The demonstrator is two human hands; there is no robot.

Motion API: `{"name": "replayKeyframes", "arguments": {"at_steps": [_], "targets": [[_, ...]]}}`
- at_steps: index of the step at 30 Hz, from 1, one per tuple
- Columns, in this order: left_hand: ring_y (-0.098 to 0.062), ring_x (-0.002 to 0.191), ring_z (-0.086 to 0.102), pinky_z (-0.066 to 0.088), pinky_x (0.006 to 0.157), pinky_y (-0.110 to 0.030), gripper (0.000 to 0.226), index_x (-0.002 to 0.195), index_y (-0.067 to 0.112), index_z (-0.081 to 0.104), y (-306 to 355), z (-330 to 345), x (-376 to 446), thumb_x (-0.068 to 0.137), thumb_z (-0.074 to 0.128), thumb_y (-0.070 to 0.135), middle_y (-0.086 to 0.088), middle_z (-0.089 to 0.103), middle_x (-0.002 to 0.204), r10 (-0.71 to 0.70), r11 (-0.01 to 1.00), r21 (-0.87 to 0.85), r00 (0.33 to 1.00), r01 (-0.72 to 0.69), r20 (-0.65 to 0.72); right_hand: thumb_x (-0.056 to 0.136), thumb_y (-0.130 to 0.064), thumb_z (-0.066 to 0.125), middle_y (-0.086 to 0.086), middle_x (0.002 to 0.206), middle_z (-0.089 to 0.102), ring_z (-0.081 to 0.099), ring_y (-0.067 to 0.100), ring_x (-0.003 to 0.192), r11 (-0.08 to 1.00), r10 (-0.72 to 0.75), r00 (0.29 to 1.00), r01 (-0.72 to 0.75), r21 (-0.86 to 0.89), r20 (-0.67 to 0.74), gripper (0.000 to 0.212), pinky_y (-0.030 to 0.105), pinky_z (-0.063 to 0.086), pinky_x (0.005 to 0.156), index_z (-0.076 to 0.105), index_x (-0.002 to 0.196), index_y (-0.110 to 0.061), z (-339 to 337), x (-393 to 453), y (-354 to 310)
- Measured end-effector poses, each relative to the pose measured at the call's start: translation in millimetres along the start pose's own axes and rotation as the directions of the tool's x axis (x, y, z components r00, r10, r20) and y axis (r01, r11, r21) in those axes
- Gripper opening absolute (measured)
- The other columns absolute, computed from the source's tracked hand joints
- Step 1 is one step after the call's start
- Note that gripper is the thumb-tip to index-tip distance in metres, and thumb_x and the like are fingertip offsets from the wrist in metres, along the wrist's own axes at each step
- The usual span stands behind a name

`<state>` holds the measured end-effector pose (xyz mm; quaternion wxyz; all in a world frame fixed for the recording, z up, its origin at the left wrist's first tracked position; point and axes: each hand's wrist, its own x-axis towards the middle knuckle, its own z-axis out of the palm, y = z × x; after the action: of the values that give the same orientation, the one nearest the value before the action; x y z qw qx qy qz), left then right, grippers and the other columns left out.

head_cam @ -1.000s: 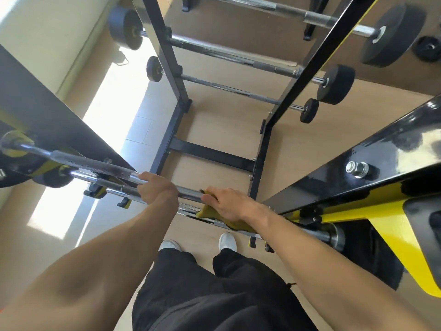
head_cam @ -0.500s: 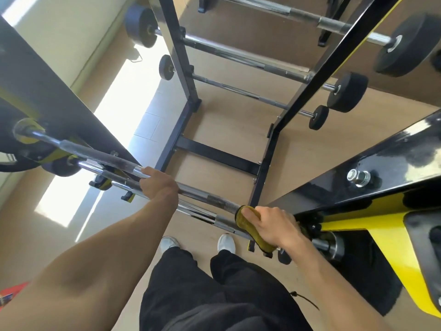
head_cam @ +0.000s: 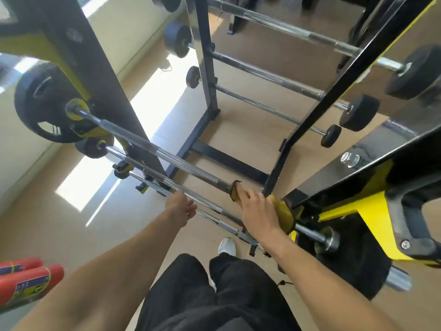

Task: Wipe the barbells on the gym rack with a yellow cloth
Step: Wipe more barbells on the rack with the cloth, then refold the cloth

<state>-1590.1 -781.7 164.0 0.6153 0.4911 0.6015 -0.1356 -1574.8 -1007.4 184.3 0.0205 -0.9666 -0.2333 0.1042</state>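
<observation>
- Head view: the right hand [head_cam: 259,212] at 5 o'clock presses the one yellow cloth [head_cam: 281,215], wrapped round the nearest barbell [head_cam: 152,144], fingers curled over it.
- The left hand [head_cam: 180,207] at 6 o'clock hangs loose and empty, just beside the second bar [head_cam: 202,201], fingers relaxed.
- Three barbells [head_cam: 265,75] lie on the far rack [head_cam: 202,68] at 12 o'clock.
- Two red rolls [head_cam: 28,279] sit at 8 o'clock.
</observation>
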Motion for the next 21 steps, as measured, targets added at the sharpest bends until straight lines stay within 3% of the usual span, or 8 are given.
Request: {"name": "replayKeyframes", "arguments": {"at_steps": [3,5,7,9,11,14,16,21], "targets": [[-0.023,0.068,0.058,0.053,0.062,-0.035,0.028,0.117,0.003,0.053,-42.3,-5.9,-21.5,0.102,0.044,0.024,-0.014,0.061,0.09,-0.074,0.986,0.16,0.98,0.044,0.187,0.097,-0.025,0.056,0.004,0.125,0.061,0.059,0.024,0.111,0.998,0.07,0.995,-0.07,0.001,-0.077,0.063,0.042,0.048,0.096,0.031,0.154,-0.023,-2.2,-34.5,17.1],[-0.024,0.072,0.059,0.053,0.064,-0.035,0.024,0.11,0.002,0.056,-63.6,-9.0,-33.5,0.1,0.045,0.022,-0.015,0.062,0.091,-0.058,0.966,0.258,0.969,-0.007,0.242,0.097,-0.014,0.056,0.001,0.141,0.056,0.048,0.02,0.133,0.983,0.114,0.983,-0.091,0.162,-0.143,0.057,0.041,0.037,0.114,0.039,0.151,-0.021,0.7,-57.2,28.0],[-0.025,0.071,0.06,0.053,0.064,-0.034,0.019,0.103,0.003,0.057,-77.8,-11.8,-48.9,0.098,0.047,0.018,-0.015,0.063,0.089,-0.017,0.938,0.337,0.955,-0.087,0.297,0.101,-0.008,0.05,-0.008,0.146,0.049,0.037,0.005,0.14,0.9,0.2,0.967,-0.118,0.421,-0.157,0.046,0.027,0.025,0.12,0.05,0.144,-0.021,-6.4,-84.6,28.8],[-0.024,0.069,0.06,0.053,0.062,-0.033,0.018,0.103,0.002,0.059,-87.9,-15.4,-69.0,0.097,0.048,0.015,-0.014,0.064,0.086,0.033,0.904,0.387,0.929,-0.185,0.368,0.104,-0.016,0.047,-0.015,0.126,0.059,0.051,-0.01,0.115,0.736,0.331,0.94,-0.201,0.647,-0.085,0.03,0.011,0.035,0.109,0.061,0.13,-0.024,-19.3,-118.4,20.9],[-0.023,0.075,0.061,0.054,0.069,-0.033,0.02,0.111,0.003,0.06,-98.8,-16.1,-90.4,0.099,0.051,0.016,-0.013,0.065,0.093,0.089,0.849,0.427,0.881,-0.312,0.465,0.105,-0.026,0.045,-0.014,0.109,0.065,0.06,-0.007,0.094,0.598,0.397,0.917,-0.286,0.749,0.034,0.023,0.017,0.049,0.096,0.06,0.121,-0.027,-30.2,-154.4,9.5],[-0.018,0.095,0.061,0.052,0.082,-0.033,0.026,0.123,0.012,0.056,-115.8,-6.7,-137.4,0.099,0.056,0.023,-0.007,0.062,0.11,0.183,0.756,0.391,0.743,-0.525,0.643,0.103,-0.031,0.047,-0.01,0.097,0.067,0.063,-0.002,0.088,0.42,0.494,0.867,-0.298,0.857,0.06,0.021,0.018,0.052,0.081,0.065,0.114,-0.025,-38.8,-201.4,-6.6],[-0.016,0.107,0.059,0.048,0.087,-0.032,0.034,0.128,0.017,0.055,-130.1,2.7,-174.5,0.098,0.056,0.034,-0.002,0.061,0.115,0.184,0.73,0.327,0.633,-0.6,0.752,0.102,-0.031,0.05,-0.003,0.09,0.07,0.067,0.005,0.085,0.23,0.584,0.807,-0.272,0.934,0.092,0.02,0.025,0.057,0.078,0.068,0.108,-0.024,-45.6,-227.9,-15.5],[-0.022,0.125,0.056,0.042,0.108,-0.044,0.054,0.134,0.032,0.057,-169.1,18.7,-233.6,0.096,0.041,0.066,-0.003,0.062,0.132,-0.111,0.773,0.317,0.375,-0.55,0.92,0.092,-0.036,0.064,0.002,0.099,0.075,0.07,0.019,0.097,-0.183,0.66,0.694,-0.221,0.958,0.286,0.025,0.039,0.055,0.092,0.07,0.11,-0.02,-51.8,-291.4,-10.3]]}}
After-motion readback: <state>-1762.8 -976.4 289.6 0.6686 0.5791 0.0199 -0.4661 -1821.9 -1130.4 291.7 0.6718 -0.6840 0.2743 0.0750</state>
